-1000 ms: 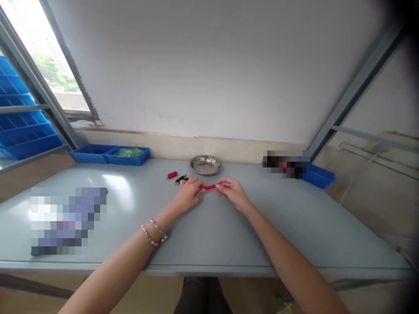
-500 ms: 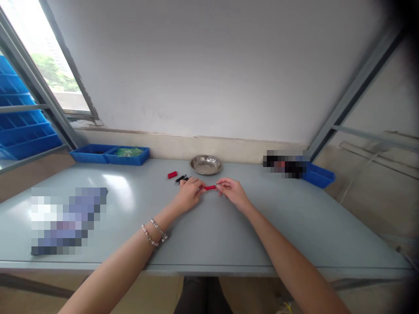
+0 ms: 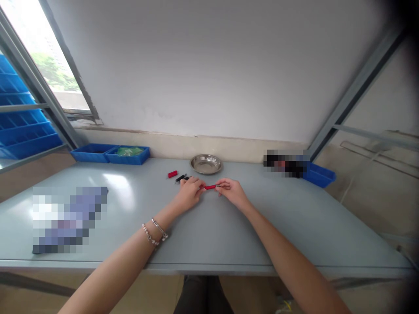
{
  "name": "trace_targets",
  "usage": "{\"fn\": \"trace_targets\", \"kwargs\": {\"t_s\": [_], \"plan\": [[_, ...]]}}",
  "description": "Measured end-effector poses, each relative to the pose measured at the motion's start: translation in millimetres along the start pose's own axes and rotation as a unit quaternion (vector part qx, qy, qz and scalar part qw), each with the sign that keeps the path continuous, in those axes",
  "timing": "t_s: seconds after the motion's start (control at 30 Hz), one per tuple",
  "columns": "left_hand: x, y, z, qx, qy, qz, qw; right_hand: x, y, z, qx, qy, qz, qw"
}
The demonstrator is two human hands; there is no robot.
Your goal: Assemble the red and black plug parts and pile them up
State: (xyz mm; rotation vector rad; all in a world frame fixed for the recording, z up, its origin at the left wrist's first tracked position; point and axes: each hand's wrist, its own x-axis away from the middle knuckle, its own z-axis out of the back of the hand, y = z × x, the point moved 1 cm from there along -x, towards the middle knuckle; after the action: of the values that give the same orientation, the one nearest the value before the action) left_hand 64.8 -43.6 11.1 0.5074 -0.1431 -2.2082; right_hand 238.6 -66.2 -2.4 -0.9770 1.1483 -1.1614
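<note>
Over the middle of the table, a slim red pen (image 3: 210, 187) lies level between my two hands. My left hand (image 3: 190, 192) pinches its left end, fingers closed. At the other end, my right hand (image 3: 231, 192) grips the pen's silvery tip between thumb and fingertips. Just beyond my left hand lie black pens (image 3: 180, 178), partly covered by its fingers. Another short red pen piece (image 3: 172, 174) rests a little farther left.
A round steel dish (image 3: 206, 164) stands behind my hands near the wall. Two blue bins (image 3: 127, 156) sit at the back left, one holding green plastic. Another blue bin (image 3: 318, 174) is at the right, beside a blurred-out patch. A second blurred patch (image 3: 70, 220) covers something at the left.
Both hands stay almost in place around the red pen. The fingers of my right hand have shifted slightly, and more of the silvery tip shows.
</note>
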Motion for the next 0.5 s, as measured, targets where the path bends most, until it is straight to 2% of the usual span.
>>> {"fn": "trace_targets", "kwargs": {"t_s": [0.5], "plan": [[0.4, 0.2, -0.4, 0.001, -0.003, 0.0, 1.0, -0.7, 6.5, -0.4, 0.029, 0.003, 0.002, 1.0]]}}
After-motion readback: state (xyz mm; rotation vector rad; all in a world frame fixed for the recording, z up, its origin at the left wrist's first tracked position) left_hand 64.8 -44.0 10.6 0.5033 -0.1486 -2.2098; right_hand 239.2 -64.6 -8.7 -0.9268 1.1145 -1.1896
